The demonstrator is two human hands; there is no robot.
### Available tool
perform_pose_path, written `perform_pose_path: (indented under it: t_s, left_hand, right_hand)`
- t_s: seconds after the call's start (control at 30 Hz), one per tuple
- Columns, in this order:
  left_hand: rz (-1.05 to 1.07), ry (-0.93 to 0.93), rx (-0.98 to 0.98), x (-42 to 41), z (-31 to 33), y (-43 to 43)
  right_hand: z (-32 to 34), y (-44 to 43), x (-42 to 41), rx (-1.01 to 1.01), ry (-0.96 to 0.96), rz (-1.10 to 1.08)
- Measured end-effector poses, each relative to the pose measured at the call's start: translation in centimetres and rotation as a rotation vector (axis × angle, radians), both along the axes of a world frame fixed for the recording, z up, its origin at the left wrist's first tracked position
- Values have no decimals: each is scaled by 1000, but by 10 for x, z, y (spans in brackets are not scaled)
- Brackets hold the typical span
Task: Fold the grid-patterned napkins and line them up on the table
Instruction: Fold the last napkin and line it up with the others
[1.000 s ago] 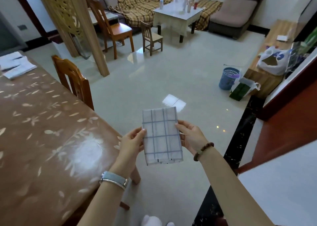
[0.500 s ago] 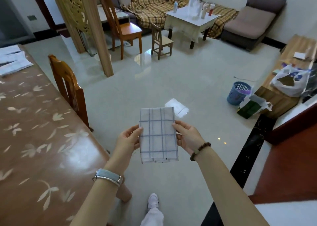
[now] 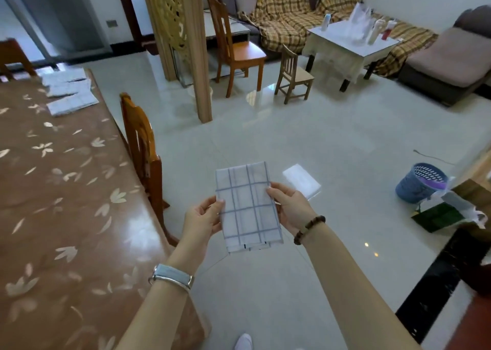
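A folded white napkin with a blue grid (image 3: 247,206) hangs in the air over the floor, to the right of the table. My left hand (image 3: 203,221) grips its left edge and my right hand (image 3: 289,207) grips its right edge. The brown table with a leaf print (image 3: 61,195) fills the left side. At its far end lie three folded napkins (image 3: 69,91) in a row, one behind the other.
A wooden chair (image 3: 142,148) stands pushed against the table's right side, just left of my hands. Further off are a wooden pillar (image 3: 198,57), two more chairs, a low white table (image 3: 348,44) and sofas. A blue basket (image 3: 419,182) and bags sit at the right.
The view has swung left and forward, so more of the table and its far napkins shows. The folded napkin stays held between both hands, tilted slightly.
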State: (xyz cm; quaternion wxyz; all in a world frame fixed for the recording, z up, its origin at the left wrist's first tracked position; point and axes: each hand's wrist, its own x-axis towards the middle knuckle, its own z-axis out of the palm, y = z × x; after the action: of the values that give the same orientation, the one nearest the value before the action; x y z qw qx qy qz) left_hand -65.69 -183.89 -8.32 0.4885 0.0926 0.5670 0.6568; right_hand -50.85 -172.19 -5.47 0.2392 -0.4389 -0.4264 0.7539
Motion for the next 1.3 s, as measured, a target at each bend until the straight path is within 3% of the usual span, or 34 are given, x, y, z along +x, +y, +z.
perform_pose_path:
  t_s: [0.4, 0.7, 1.3]
  left_hand:
    - [204, 41, -63, -60, -8, 44]
    - [411, 80, -131, -81, -14, 127]
    - [565, 83, -143, -141, 8, 249]
  right_hand:
    - [-10, 75, -92, -74, 30, 217]
    - [-18, 176, -139, -72, 21, 418]
    - [-26, 315, -231, -66, 20, 627]
